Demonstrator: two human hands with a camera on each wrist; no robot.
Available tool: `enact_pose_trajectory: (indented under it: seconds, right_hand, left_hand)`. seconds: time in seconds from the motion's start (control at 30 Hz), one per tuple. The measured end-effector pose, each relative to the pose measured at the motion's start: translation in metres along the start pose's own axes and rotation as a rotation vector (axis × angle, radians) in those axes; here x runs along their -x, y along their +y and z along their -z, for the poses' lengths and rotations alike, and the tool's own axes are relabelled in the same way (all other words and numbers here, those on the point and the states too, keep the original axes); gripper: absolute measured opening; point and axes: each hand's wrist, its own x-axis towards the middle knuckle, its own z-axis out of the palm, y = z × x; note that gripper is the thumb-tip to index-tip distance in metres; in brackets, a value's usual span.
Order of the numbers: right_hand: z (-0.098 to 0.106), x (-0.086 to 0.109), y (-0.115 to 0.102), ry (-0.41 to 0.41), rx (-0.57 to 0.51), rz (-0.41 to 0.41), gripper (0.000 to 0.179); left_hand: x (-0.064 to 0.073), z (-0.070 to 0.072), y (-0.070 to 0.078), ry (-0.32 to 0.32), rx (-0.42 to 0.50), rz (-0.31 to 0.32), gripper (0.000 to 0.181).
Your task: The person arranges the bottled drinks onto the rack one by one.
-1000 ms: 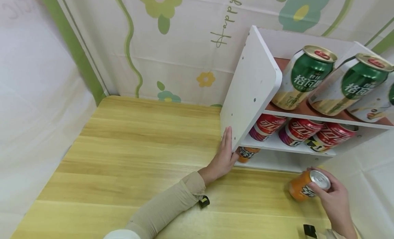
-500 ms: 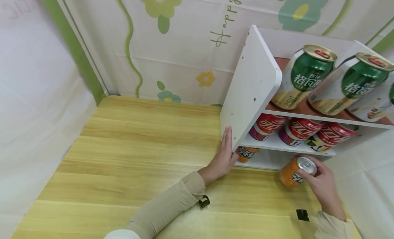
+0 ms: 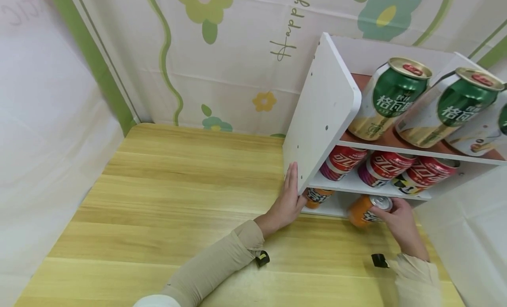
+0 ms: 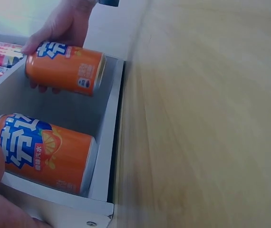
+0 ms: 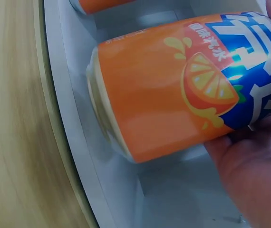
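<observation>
My right hand [image 3: 402, 223] grips an orange soda can [image 3: 361, 212] near its top, at the front of the white shelf's bottom tier. In the right wrist view the can [image 5: 169, 90] is tilted, its base over the shelf board. My left hand [image 3: 285, 208] rests against the lower side panel of the shelf [image 3: 317, 104], fingers straight along it. Just inside that panel stands another orange soda can [image 4: 45, 154] on the bottom tier. In the left wrist view the held can [image 4: 64, 69] is apart from it, in the same compartment.
Red cola cans [image 3: 386, 168] stand in the middle tier. Green-and-white cans [image 3: 400, 96] fill the top tier. A wooden table [image 3: 178, 184] spreads to the left, with a flowered cloth [image 3: 237, 69] behind and a white cloth [image 3: 471, 236] at right.
My right hand has carried the orange can left and toward the shelf, from over the table to the bottom tier's front. The left hand has stayed on the side panel.
</observation>
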Motion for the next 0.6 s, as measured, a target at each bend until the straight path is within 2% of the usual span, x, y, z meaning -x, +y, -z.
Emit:
enact_pose_trajectory:
  seconds: [0.1, 0.33, 0.6]
  right_hand:
    - [-0.003, -0.005, 0.003, -0.016, 0.003, -0.005, 0.047]
    - [-0.008, -0.014, 0.005, -0.036, 0.169, -0.033, 0.049]
    - [-0.011, -0.022, 0.007, -0.066, 0.16, -0.091, 0.048]
  left_hand:
    - [0.0, 0.0, 0.0, -0.002, -0.003, 0.005, 0.097]
    - [0.0, -0.001, 0.0, -0.004, -0.005, 0.012, 0.098]
    - [0.0, -0.001, -0.001, -0.001, -0.003, 0.003, 0.098]
